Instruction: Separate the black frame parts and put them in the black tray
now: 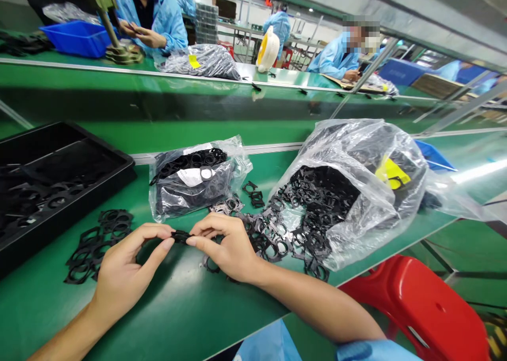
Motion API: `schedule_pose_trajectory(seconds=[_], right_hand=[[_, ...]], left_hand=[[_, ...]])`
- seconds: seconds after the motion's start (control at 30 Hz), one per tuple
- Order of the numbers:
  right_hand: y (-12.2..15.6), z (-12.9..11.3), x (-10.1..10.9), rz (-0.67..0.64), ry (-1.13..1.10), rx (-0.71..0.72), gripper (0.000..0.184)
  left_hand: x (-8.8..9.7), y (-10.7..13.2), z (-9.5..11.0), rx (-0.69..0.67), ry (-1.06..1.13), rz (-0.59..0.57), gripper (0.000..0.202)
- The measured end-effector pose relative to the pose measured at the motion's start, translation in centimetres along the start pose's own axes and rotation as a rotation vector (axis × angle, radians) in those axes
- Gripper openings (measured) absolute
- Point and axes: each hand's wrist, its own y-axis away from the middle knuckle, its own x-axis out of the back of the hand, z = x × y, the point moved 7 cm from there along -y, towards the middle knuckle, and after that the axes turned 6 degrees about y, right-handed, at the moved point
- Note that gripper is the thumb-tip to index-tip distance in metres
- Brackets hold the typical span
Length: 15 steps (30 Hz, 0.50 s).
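Some flat black ring-shaped frames (94,254) look done, many loose ones (317,221) unfinished; left hand (123,268) and right hand (230,249) pinch a slim black piece (181,237).

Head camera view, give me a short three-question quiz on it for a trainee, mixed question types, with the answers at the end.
1. What do the left hand and right hand hold together?
2. True or false: in this view, the red stool is left of the black tray.
3. What colour is the sticker on the large clear bag? a) blue, b) yellow, c) red

Key:
1. A small black item.
2. False.
3. b
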Motion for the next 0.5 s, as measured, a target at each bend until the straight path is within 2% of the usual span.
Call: schedule_pose_trajectory(seconds=[0.17, 0.33, 0.5], right_hand=[[0.1, 0.0, -0.1, -0.010, -0.011, -0.010, 0.036], [0.1, 0.0, -0.2, -0.013, 0.008, -0.011, 0.035], [0.1, -0.3, 0.1, 0.001, 0.044, 0.042, 0.033]], left_hand=[[0.0, 0.0, 0.4, -0.004, 0.004, 0.011, 0.010], [0.1, -0.2, -0.2, 0.117, 0.102, 0.060, 0.021], [-0.4, -0.4, -1.0, 0.176, 0.145, 0.005, 0.027]])
